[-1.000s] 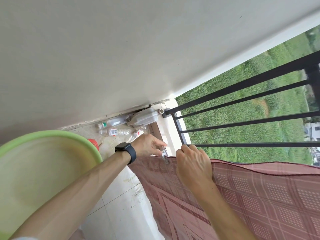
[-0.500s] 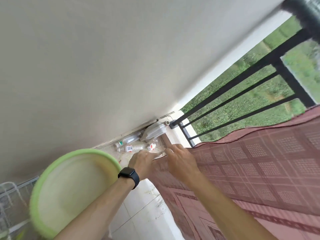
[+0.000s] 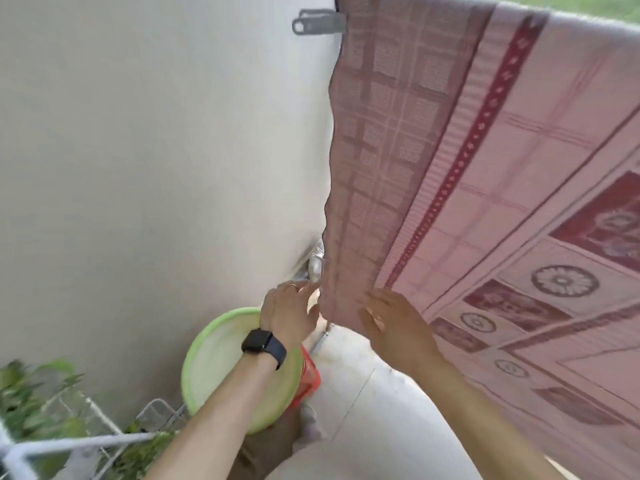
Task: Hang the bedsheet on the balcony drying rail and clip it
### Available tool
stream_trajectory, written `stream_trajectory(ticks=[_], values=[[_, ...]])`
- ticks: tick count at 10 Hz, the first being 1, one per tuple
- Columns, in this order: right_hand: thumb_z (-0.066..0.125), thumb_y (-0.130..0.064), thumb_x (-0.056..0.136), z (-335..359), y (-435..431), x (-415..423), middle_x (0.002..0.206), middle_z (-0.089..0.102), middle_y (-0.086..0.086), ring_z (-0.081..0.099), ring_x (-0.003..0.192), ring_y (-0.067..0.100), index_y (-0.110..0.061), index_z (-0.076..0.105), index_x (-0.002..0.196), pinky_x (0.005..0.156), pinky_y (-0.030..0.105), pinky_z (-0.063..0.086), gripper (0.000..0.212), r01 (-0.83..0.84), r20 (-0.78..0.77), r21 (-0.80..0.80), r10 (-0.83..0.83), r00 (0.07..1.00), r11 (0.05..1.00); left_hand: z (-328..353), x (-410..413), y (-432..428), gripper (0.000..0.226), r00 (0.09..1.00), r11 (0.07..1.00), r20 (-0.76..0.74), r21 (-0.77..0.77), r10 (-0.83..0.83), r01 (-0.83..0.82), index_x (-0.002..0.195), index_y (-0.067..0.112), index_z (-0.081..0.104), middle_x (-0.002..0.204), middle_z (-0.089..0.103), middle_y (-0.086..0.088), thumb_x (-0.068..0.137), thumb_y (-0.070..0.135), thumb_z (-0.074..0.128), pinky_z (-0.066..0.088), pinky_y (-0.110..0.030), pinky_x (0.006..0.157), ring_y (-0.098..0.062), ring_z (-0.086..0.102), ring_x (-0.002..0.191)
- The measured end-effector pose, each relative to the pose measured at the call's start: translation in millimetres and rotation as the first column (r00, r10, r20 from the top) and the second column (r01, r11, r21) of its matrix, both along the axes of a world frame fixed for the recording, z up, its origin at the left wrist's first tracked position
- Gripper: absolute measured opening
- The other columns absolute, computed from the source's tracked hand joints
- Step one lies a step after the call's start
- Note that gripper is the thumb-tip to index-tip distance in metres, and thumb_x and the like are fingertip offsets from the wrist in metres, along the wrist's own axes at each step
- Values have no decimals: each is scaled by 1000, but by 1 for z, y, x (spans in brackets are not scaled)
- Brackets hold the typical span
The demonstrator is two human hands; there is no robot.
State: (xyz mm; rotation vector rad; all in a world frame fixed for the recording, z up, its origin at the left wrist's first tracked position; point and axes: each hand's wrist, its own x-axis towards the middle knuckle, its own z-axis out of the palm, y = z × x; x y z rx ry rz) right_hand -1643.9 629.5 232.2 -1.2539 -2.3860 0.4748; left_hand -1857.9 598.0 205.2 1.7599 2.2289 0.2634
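The pink and maroon patterned bedsheet [image 3: 450, 161] hangs down from the top of the view and covers the rail it hangs on. A grey clip [image 3: 318, 22] sticks out at its top left corner, beside the wall. My left hand [image 3: 289, 315], with a black watch on the wrist, is at the sheet's lower left corner, fingers apart and reaching to the edge. My right hand [image 3: 394, 329] lies spread against the sheet's lower edge and holds nothing.
A light green basin [image 3: 214, 362] stands on a red basket [image 3: 309, 375] below my left arm. Clear plastic bottles [image 3: 317, 263] lie by the white wall [image 3: 156, 150]. A white wire rack [image 3: 86, 441] with green plants fills the lower left. Pale floor tiles [image 3: 363, 410] run under the sheet.
The view has swung down from the railing bars to the hanging sheet. Both hands have dropped from the sheet's top edge to its lower left corner.
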Motion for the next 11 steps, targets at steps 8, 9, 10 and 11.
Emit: stream_trajectory(ticks=[8,9,10,11], values=[[9,-65,98,265,29,202,165,18,-3,3,153,24,-40,17,156,117,63,-11,64,532,106,474,-646,756,701,281,176,113,83,912,768,-373,530,-171,360,154,37,-14,164,-16,5,92,68,31,-6,-58,119,-20,-14,151],[7,-64,98,265,26,199,166,11,-3,-3,154,24,-39,11,158,118,60,-14,65,519,116,445,-622,775,730,278,174,113,82,919,779,-355,521,-172,347,151,38,-22,161,-25,7,93,72,25,-12,-59,117,-19,-21,149],[4,-61,99,281,14,202,167,4,-6,-10,153,18,-41,9,158,119,56,-16,62,497,76,374,-560,825,783,281,174,114,79,915,811,-366,477,-168,339,148,39,-29,158,-32,8,92,73,15,-13,-62,116,-19,-27,147],[16,-59,101,331,-23,215,160,26,-17,17,149,5,-36,28,155,124,37,13,59,387,-330,128,-328,885,913,281,180,111,79,924,829,-332,450,-189,332,145,39,-33,154,-39,11,90,75,11,-15,-61,115,-18,-34,143]])
